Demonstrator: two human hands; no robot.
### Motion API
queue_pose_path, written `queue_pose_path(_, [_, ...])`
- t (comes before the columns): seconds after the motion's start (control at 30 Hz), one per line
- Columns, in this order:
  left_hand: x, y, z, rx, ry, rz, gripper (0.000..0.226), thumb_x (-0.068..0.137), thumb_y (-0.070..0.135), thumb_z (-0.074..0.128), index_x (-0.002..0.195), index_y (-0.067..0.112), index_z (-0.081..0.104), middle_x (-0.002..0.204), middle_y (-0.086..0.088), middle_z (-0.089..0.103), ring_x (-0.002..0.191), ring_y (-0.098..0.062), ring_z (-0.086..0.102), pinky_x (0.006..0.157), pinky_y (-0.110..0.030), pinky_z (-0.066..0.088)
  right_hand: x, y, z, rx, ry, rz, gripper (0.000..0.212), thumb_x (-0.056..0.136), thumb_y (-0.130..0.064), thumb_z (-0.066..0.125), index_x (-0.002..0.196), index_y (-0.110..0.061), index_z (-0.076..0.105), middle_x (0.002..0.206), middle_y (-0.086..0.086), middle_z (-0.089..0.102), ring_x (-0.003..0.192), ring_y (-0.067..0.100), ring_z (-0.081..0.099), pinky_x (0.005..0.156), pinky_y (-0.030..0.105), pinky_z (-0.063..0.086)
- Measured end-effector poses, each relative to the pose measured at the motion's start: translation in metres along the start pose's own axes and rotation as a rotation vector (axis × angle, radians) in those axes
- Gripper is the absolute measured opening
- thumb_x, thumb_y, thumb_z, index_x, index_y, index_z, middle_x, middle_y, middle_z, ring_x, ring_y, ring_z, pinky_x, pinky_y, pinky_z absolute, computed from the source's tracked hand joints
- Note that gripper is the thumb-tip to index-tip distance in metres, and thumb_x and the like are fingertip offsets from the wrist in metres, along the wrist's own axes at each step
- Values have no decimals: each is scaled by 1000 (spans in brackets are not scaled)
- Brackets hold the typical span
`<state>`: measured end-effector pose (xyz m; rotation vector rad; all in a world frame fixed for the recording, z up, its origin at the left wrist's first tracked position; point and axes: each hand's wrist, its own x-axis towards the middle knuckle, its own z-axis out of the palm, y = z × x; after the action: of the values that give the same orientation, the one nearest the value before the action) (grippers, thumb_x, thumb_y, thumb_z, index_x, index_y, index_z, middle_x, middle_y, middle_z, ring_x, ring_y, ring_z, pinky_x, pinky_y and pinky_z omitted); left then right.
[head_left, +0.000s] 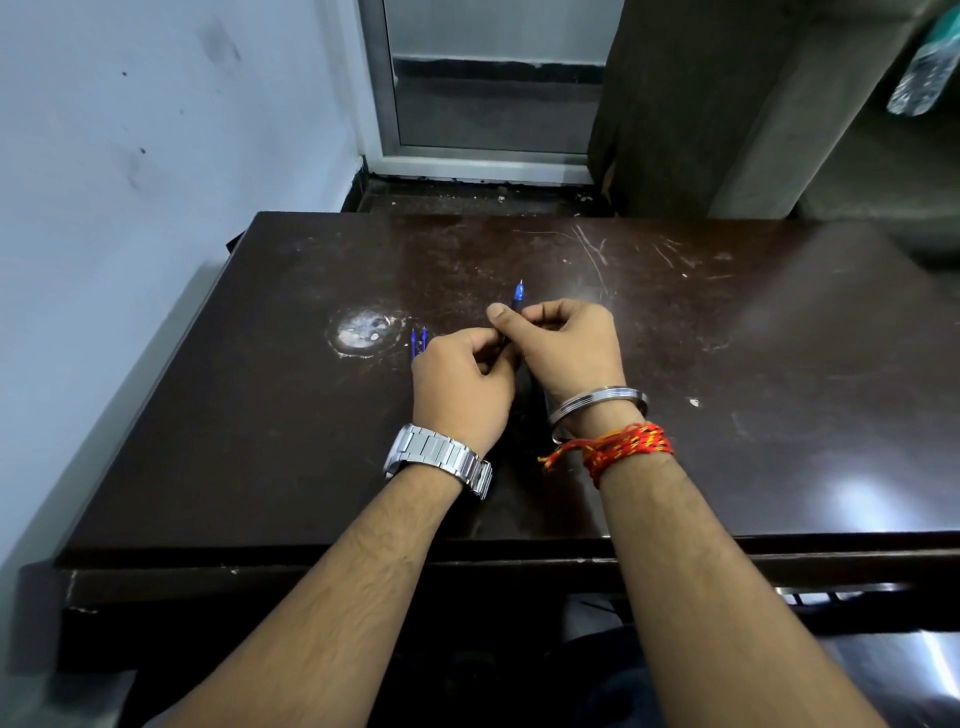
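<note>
Both my hands meet over the middle of a dark brown table (727, 364). My right hand (566, 348) pinches a blue pen (518, 297) whose tip points away from me; only its front end shows past my thumb. My left hand (460, 384), fingers curled, grips the same pen's lower part, which is mostly hidden between the hands. Two more blue pens (418, 340) lie on the table just behind my left hand, partly covered by it.
The tabletop is scratched, with a worn pale patch (362, 331) left of the pens. A light wall runs along the left side. A window frame (488, 156) and a dark curtain stand beyond the far edge. A plastic bottle (924, 73) sits on a shelf at upper right.
</note>
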<state>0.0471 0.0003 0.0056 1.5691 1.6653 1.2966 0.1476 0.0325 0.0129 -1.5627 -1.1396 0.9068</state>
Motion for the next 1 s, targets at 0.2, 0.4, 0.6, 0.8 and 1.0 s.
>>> queue_pose_path(0.2, [0,1,0,-19,-7,20,12,81,13,68,84,20,78,68,7,73,63,-2,66,54,-13,49,0,-2,0,-18,5,-85,24,81,-34,78,70,-14,72,68,6,73,64,19,70,68,37,60])
queue_pose_path(0.4, [1,1,0,-34,16,1,13,83,13,67,90,18,78,70,6,73,64,-4,66,57,-15,51,1,-2,1,-8,-47,-114,23,88,-37,68,76,-19,74,69,-1,74,69,13,69,74,38,60])
queue_pose_path(0.6, [0,1,0,5,9,-1,14,84,15,66,91,20,77,72,6,74,60,-3,65,57,-14,50,-1,0,4,66,29,-106,16,80,-29,78,90,-24,67,67,-8,67,64,6,66,71,33,59])
queue_pose_path(0.8, [1,1,-1,-21,39,-22,14,85,17,67,95,17,77,74,1,75,64,-7,69,65,-27,57,1,-1,2,136,2,-96,27,84,-32,73,107,-24,63,85,-8,71,74,5,67,69,25,56])
queue_pose_path(1.0, [1,2,-1,-40,39,-30,18,85,15,67,100,17,76,80,-2,77,71,-12,71,72,-36,59,0,-3,5,196,-71,-116,24,88,-9,61,105,-27,60,85,-2,75,85,15,72,83,37,58])
